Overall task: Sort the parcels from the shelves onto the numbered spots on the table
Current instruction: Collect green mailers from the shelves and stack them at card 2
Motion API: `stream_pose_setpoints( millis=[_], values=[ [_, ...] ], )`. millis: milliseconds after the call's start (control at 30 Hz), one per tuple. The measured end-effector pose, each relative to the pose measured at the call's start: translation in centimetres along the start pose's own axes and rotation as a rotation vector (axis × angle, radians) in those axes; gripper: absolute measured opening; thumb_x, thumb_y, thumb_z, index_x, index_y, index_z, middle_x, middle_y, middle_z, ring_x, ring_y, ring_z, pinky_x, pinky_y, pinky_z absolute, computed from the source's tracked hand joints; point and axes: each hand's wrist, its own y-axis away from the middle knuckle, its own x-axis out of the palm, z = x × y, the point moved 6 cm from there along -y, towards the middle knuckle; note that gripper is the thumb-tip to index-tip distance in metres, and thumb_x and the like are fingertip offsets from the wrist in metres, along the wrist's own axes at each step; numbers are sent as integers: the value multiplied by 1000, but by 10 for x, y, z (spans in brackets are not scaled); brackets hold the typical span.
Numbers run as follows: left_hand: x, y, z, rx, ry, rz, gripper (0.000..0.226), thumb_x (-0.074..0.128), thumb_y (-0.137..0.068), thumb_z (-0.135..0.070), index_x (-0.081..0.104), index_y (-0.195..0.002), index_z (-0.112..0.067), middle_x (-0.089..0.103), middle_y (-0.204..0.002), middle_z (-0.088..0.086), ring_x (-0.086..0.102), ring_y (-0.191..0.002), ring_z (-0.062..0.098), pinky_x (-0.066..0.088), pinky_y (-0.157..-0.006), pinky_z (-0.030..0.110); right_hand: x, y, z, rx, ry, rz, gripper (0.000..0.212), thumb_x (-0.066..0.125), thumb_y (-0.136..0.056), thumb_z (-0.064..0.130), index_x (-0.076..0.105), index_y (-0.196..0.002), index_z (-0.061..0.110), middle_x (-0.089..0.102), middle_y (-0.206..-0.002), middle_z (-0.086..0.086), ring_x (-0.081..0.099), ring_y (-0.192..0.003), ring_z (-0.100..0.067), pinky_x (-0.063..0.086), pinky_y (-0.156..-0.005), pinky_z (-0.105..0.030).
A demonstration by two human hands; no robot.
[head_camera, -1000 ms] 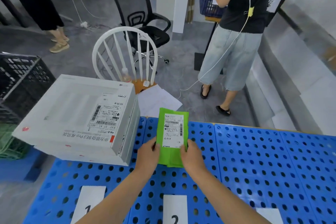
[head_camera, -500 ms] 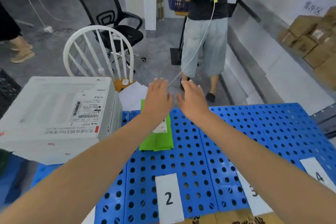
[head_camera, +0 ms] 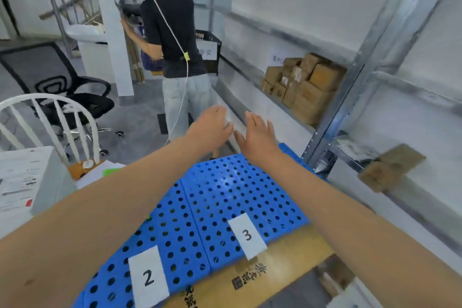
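The left hand [head_camera: 211, 124] and the right hand [head_camera: 257, 134] were stretched out side by side over the far edge of the blue perforated plastic table [head_camera: 225, 197], fingers straight, close together and holding nothing. Brown cardboard parcels [head_camera: 303, 85] sat stacked on the grey metal shelf [head_camera: 337, 107] at the right. A sliver of a flat green parcel [head_camera: 111, 172] showed on the table near the white cardboard box [head_camera: 30, 172].

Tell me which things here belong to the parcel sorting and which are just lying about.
Job: shelf parcels, green parcel, blue table, card 2, card 3, left hand, right hand, both empty.
Lying about: white chair, office chair.
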Motion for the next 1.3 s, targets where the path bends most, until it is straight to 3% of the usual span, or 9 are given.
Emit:
stream_pose_setpoints(
  millis=[100,267,367,500,600,800,933,1200,1300],
  values=[
    [20,6,-89,143,-50,45,54,43,-99,-28,31,-144,-1,33,-150,14,30,-139,26,25,-112,34,-56,44,-57,69,40,-53,59,38,-100,24,16,-150,4,19,-157,-10,13,-146,-23,6,-121,-43],
    [49,21,-235,349,-10,15,54,43,-99,-29,32,-145,-1,33,-151,14,32,-138,27,26,-111,35,-126,131,-149,216,100,-182,59,38,-99,22,15,-151,4,21,-157,-9,12,-147,-22,7,-121,-43],
    [72,41,-315,511,24,18,49,46,-99,-24,39,-139,3,40,-145,18,35,-136,26,25,-109,30,-151,189,-201,323,112,-232,60,43,-96,19,20,-149,4,25,-155,-9,17,-146,-23,10,-120,-43],
    [105,72,-403,678,58,66,48,44,-98,-27,40,-137,0,42,-141,15,39,-131,28,34,-107,36,-166,262,-258,471,118,-286,54,48,-90,15,35,-141,7,40,-144,-6,29,-139,-25,16,-117,-44],
    [128,93,-458,759,80,98,51,43,-99,-27,35,-142,-1,36,-148,14,33,-137,26,26,-113,33,-177,312,-292,561,167,-290,57,49,-90,13,31,-144,8,36,-148,-5,24,-142,-23,12,-118,-43],
    [178,129,-528,879,108,177,51,41,-99,-29,37,-142,-3,37,-150,11,33,-138,24,28,-112,33,-199,394,-349,756,216,-301,62,43,-94,18,19,-149,3,25,-155,-9,16,-146,-21,9,-120,-41],
    [216,138,-564,934,160,281,43,43,-98,-26,46,-131,2,47,-138,15,41,-129,26,31,-106,32,-199,432,-390,877,170,-293,63,43,-94,16,17,-150,1,24,-155,-13,17,-145,-24,12,-120,-38],
    [321,116,-614,976,212,417,39,43,-96,-23,46,-126,2,48,-128,15,43,-123,29,35,-103,36,-161,474,-481,1082,62,-303,55,49,-90,11,33,-141,0,39,-142,-16,37,-131,-31,29,-111,-36],
    [365,102,-631,1055,161,439,44,44,-96,-24,41,-133,2,43,-137,15,37,-130,28,30,-109,34,-144,475,-524,1130,17,-269,56,48,-90,14,33,-142,1,39,-143,-17,35,-134,-32,30,-111,-39]
  ],
)
